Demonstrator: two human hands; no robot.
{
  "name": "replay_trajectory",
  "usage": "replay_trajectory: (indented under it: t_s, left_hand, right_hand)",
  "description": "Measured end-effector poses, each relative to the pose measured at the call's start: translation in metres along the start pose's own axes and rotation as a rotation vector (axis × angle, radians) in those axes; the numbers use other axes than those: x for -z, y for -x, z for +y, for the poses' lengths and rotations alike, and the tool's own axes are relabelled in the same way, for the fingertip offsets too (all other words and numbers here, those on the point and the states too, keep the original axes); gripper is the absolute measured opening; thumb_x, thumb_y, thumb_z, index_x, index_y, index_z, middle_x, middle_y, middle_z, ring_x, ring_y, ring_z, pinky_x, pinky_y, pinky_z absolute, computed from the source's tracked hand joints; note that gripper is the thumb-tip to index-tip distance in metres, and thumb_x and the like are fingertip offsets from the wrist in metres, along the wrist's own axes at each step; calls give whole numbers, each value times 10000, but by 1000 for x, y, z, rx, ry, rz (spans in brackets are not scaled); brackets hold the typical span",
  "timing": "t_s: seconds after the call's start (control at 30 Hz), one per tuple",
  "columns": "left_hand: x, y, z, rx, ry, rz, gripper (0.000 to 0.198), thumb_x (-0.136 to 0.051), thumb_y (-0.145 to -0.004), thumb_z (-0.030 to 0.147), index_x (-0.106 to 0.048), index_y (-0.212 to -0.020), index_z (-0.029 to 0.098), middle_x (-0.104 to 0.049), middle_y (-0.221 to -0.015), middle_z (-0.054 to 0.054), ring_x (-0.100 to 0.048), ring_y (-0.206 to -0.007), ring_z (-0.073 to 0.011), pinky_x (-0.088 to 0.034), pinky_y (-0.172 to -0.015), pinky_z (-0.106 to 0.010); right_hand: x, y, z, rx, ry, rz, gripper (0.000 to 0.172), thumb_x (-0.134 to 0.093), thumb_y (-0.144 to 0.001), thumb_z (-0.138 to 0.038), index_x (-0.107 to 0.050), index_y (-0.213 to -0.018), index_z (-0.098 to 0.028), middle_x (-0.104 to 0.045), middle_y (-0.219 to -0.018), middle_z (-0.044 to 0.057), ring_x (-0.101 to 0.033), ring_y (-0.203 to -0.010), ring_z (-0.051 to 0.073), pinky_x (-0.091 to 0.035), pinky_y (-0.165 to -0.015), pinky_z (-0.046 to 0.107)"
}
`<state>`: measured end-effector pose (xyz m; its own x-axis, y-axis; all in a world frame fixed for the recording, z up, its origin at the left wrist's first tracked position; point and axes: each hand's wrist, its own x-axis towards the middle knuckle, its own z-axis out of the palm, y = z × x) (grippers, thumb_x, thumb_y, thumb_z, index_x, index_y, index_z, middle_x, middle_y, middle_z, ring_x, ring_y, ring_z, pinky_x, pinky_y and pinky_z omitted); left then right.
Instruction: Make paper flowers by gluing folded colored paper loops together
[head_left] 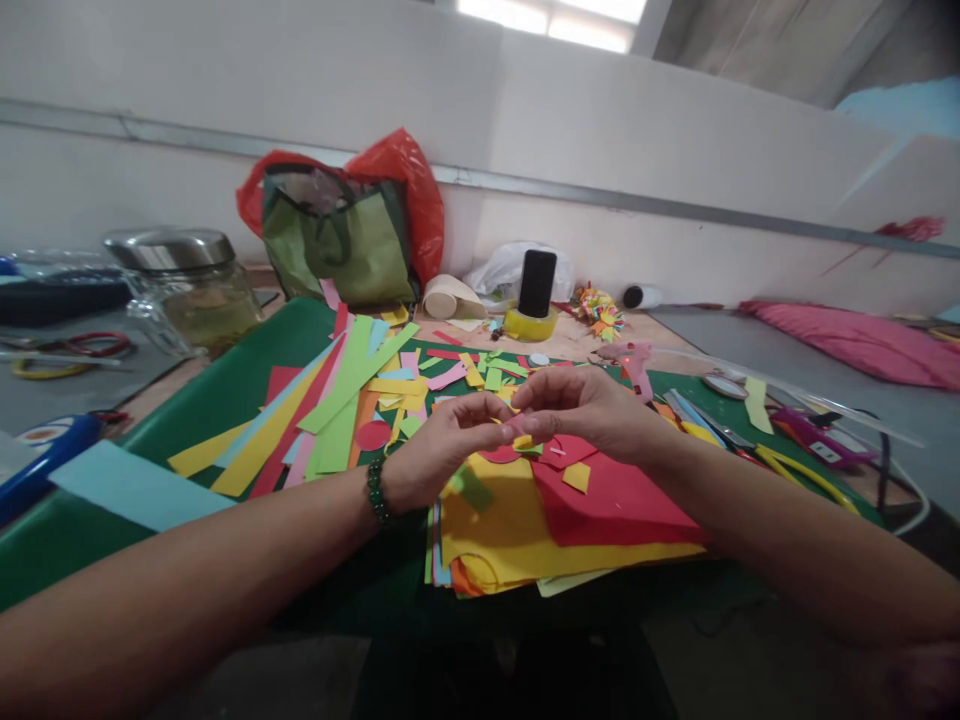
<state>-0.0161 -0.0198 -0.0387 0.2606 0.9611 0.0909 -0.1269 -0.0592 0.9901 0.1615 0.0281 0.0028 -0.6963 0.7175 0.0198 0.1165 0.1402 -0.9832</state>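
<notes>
My left hand (448,442), with a green bead bracelet on the wrist, meets my right hand (583,408) over a stack of coloured paper. The fingertips of both hands are pinched on a small pinkish piece of paper (516,424), mostly hidden by the fingers. Below them lie yellow sheets (495,520) and a red sheet (622,500) with a small yellow square (576,477) on it. To the left, long paper strips (352,390) in green, yellow, red and blue overlap beside a red paper circle (373,435).
A pink glue gun (636,368), scissors (795,470) and a purple device (821,437) lie on the right. At the back, a phone (537,283) stands in a yellow tape roll (530,323), near a green bag (337,240). A glass jar (195,300) stands left.
</notes>
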Motion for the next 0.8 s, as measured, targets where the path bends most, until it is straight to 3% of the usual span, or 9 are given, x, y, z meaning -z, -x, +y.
replay_trajectory:
  t_s: [0.1,0.17,0.3,0.4,0.53,0.8]
  left_hand:
    - [2,2,4,-96,-127,132,150,-607,-706,295,-560,-789,180,-563,-788,3,-510,-711,-124,-409,-654,-270]
    - [4,4,7,-206,-366,194,85,-547,-722,250,-558,-771,182,-565,-770,-3,-493,-678,-131,-402,-630,-278]
    - [14,-1,6,-375,-1063,91,191,-520,-699,122,-688,-766,184,-652,-859,-49,-531,-796,-191,-412,-761,-352]
    - [22,-10,-1,-382,-1359,75,317,-507,-728,90,-761,-865,221,-666,-926,-68,-522,-900,-241,-392,-830,-412]
    - [26,-16,-6,-296,-1495,44,393,-507,-744,67,-776,-947,269,-650,-957,-76,-504,-932,-257,-384,-805,-416]
    - [19,-13,-8,-234,-1540,-54,396,-529,-760,56,-767,-970,293,-635,-1071,-71,-494,-1051,-272,-378,-877,-437]
  right_hand:
    - [8,-4,-4,20,60,52,350,-856,-590,-386,-665,-795,-177,-672,-699,-13,-608,-596,99,-514,-562,240]
    - [17,-11,-6,36,129,96,340,-851,-589,-378,-663,-795,-184,-677,-711,-16,-613,-597,99,-514,-562,238]
    - [30,-32,-3,-49,324,59,287,-843,-585,-322,-664,-756,-179,-650,-607,-27,-589,-544,99,-473,-510,218]
    - [31,-50,3,-174,532,-1,253,-832,-589,-235,-675,-773,-159,-644,-568,-27,-581,-529,102,-449,-506,211]
    - [27,-64,5,-258,772,-73,284,-790,-637,-186,-697,-900,-133,-685,-624,-8,-606,-565,118,-437,-523,209]
    - [23,-73,6,-201,1001,-142,400,-771,-655,-187,-697,-1045,-141,-725,-751,14,-659,-675,151,-459,-583,221]
